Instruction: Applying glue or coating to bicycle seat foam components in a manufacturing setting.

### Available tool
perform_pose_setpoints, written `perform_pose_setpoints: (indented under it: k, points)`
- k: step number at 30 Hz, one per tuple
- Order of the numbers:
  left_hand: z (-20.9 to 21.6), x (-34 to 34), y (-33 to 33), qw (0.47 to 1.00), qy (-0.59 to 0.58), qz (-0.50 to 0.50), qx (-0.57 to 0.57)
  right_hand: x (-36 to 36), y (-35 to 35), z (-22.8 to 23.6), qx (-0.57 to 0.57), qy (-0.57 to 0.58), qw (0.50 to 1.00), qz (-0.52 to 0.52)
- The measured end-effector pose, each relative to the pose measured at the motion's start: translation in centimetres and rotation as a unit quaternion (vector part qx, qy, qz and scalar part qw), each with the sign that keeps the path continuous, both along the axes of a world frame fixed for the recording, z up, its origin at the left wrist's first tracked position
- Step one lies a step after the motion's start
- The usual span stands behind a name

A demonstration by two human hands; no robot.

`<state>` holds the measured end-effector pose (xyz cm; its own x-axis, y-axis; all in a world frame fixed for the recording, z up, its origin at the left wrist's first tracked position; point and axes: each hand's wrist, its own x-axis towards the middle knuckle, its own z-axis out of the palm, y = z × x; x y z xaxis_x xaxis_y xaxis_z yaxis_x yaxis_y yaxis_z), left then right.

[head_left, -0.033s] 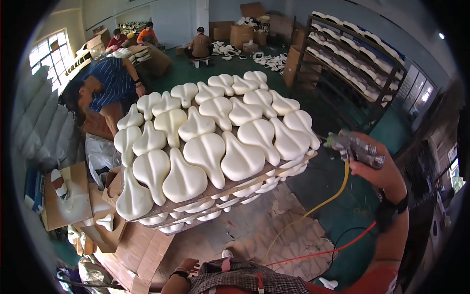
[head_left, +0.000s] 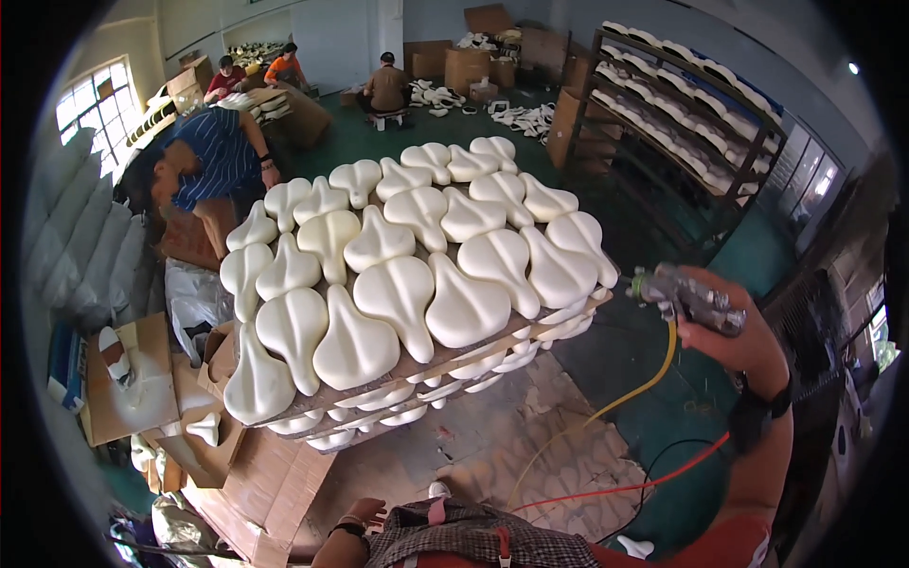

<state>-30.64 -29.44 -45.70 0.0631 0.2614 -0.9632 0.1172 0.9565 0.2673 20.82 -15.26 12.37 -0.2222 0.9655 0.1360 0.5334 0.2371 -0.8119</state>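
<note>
While clamped in the right hand [head_left: 734, 327] at the right of the scene, spray gun [head_left: 684, 295] pointing left at the near right corner of the stacked boards [head_left: 530, 333] — nozzle just beside the cream saddle-shaped foam pieces [head_left: 417, 251] lying in rows on the top board, not touching them. Fingers wrapped tight round the gun's grey body, black wristband [head_left: 757, 409] below. Yellow hose [head_left: 606, 409] dropping from the gun to the floor, red hose [head_left: 644, 481] beside it over the cardboard sheets [head_left: 511, 454]. Left hand [head_left: 365, 513] low at the near edge, empty, fingers loosely curled and partly apart, near the checked garment [head_left: 454, 540]. More layers of the same cream pieces visible under the top board. Far left, a person in a blue striped shirt [head_left: 213, 156] bent over boxes — three more people seated farther back. Far right, a dark rack [head_left: 682, 104] of pale pieces.
</note>
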Motion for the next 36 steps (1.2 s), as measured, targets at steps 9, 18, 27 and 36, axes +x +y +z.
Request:
perform_pose_setpoints:
  k: [9,18,27,36]
  points:
    - [2.9,3.5,-1.0,0.994,0.016,-0.017,0.106,3.9,-5.9,-0.4,0.028,-0.077,0.996,0.021]
    - [4.8,3.3,-4.9,0.991,0.074,-0.019,0.113,5.5,-7.9,-2.0,0.035,0.006,0.999,-0.013]
    - [5.6,1.3,-4.9,0.998,0.015,0.044,0.032,4.6,-8.1,-1.3,0.051,0.001,0.999,-0.019]
    - [6.3,-3.6,-3.4,0.986,0.091,-0.050,0.128,-2.1,-5.3,-1.1,0.020,0.037,0.999,0.018]
